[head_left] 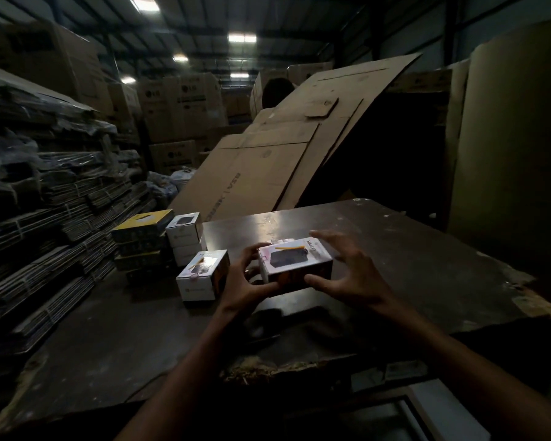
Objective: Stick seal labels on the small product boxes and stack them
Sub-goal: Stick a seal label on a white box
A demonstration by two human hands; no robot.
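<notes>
The small white cardboard product box [295, 264] with a dark picture on its top is held just above the dark scuffed worktable [411, 249]; the left hand [248, 278] grips its left end with curled fingers, while the right hand [347, 275] has fingers spread, thumb touching the near edge. It looks light, stiff and crushable, best held by its short ends. I count one box in hand, one two-high stack [203, 275] beside it, one taller white stack [186, 237] and yellow-and-black boxes [142, 226] behind
</notes>
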